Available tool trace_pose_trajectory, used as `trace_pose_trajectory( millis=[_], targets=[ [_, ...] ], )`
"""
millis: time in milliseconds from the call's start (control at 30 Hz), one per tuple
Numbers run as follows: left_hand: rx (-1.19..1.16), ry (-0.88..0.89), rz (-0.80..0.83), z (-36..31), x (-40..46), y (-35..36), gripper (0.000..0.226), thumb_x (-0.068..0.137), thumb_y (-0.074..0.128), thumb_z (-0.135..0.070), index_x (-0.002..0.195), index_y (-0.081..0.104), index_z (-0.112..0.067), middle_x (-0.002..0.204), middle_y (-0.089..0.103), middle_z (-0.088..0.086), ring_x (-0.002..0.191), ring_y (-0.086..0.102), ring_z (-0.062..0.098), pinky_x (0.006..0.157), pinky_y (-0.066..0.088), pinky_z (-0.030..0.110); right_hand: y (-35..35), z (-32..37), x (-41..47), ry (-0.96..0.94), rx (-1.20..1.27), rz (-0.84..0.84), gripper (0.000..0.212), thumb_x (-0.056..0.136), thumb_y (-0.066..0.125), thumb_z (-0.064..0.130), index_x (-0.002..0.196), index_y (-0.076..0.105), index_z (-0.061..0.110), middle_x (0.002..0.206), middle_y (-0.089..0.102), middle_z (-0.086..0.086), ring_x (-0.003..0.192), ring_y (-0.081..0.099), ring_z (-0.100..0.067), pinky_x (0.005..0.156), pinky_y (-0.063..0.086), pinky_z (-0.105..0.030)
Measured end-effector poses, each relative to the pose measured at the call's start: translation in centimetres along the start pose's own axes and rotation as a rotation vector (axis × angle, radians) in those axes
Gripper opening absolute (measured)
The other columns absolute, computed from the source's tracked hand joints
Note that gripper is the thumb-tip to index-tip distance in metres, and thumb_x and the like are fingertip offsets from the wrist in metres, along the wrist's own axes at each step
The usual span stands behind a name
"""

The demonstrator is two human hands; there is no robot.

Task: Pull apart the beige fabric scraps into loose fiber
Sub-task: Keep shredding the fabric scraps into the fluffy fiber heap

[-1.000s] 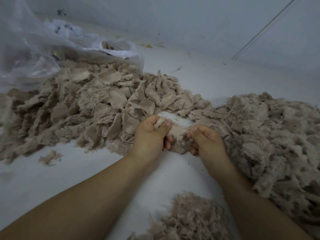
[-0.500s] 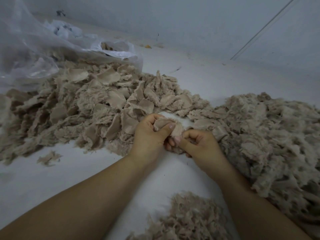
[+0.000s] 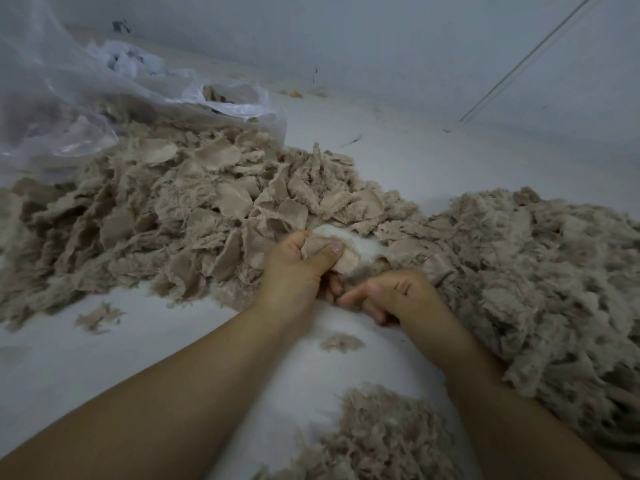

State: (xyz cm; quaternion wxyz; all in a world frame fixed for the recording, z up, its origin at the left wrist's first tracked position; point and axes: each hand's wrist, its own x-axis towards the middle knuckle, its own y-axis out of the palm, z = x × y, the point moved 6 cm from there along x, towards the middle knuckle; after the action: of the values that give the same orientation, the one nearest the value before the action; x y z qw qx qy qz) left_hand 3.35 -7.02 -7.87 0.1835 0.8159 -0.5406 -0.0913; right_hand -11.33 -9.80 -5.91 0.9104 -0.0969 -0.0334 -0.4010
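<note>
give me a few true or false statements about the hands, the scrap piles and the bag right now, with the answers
1. The left hand grips a beige fabric scrap with the thumb pressed over it. True.
2. The right hand lies flat and open on the floor. False: its fingers are curled, close beside the left hand; what it holds, if anything, is hidden.
3. A clear plastic bag lies at the far left, behind the pile of flat scraps. True.
4. The fluffy pulled fiber is heaped on the person's left. False: the big heap of it is on the right, and a smaller heap lies between the forearms.
5. The floor is dark wood. False: it is a pale, whitish surface.
</note>
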Motion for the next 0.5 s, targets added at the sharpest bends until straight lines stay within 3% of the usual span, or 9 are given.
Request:
trace_pose_trajectory(
  millis=[100, 200, 300, 400, 500],
  targets=[
    [0.096, -0.009, 0.155, 0.0, -0.3, 0.7, 0.018, 0.086, 0.071, -0.009, 0.074, 0.065, -0.020, 0.062, 0.065, 0.014, 0.039, 0.051, 0.017, 0.037, 0.039, 0.023, -1.4, -0.4, 0.6, -0.027, -0.002, -0.233, 0.042, 0.085, 0.071, 0.040, 0.074, 0.070, -0.001, 0.058, 0.053, -0.029, 0.050, 0.038, -0.021, 0.047, 0.032, -0.026],
    [0.185, -0.053, 0.259, 0.0, -0.7, 1.5, 0.017, 0.078, 0.077, -0.016, 0.071, 0.066, -0.025, 0.062, 0.065, 0.010, 0.042, 0.052, 0.018, 0.039, 0.040, 0.022, -1.4, -0.4, 0.8, -0.027, 0.036, -0.271, 0.029, 0.078, 0.069, 0.036, 0.076, 0.069, 0.007, 0.059, 0.057, -0.015, 0.047, 0.043, -0.011, 0.044, 0.035, -0.023],
    [0.231, -0.064, 0.257, 0.0, -0.8, 1.6, 0.015, 0.081, 0.074, -0.014, 0.073, 0.065, -0.023, 0.061, 0.065, 0.009, 0.043, 0.053, 0.020, 0.039, 0.041, 0.023, -1.3, -0.6, 0.9, -0.052, -0.002, -0.246, 0.028, 0.091, 0.064, 0.022, 0.073, 0.068, 0.000, 0.054, 0.058, 0.000, 0.044, 0.044, -0.005, 0.045, 0.036, -0.020],
    [0.121, -0.040, 0.121, -0.2, -0.4, 0.8, 0.019, 0.095, 0.059, -0.009, 0.077, 0.063, -0.010, 0.055, 0.060, 0.016, 0.037, 0.050, 0.018, 0.037, 0.037, 0.022, -2.1, -1.4, 0.9, -0.014, 0.017, -0.321, 0.033, 0.098, 0.058, 0.012, 0.066, 0.067, 0.011, 0.051, 0.045, -0.002, 0.046, 0.034, -0.012, 0.045, 0.031, -0.023],
    [0.056, -0.024, 0.070, -0.4, -0.4, 0.5, 0.021, 0.100, 0.049, -0.008, 0.084, 0.060, 0.001, 0.052, 0.058, 0.017, 0.035, 0.050, 0.019, 0.036, 0.039, 0.022, -2.1, -1.3, 1.0, -0.022, 0.030, -0.360, 0.036, 0.098, 0.057, 0.013, 0.065, 0.071, 0.020, 0.053, 0.044, -0.006, 0.047, 0.035, -0.012, 0.045, 0.032, -0.024]
  ],
)
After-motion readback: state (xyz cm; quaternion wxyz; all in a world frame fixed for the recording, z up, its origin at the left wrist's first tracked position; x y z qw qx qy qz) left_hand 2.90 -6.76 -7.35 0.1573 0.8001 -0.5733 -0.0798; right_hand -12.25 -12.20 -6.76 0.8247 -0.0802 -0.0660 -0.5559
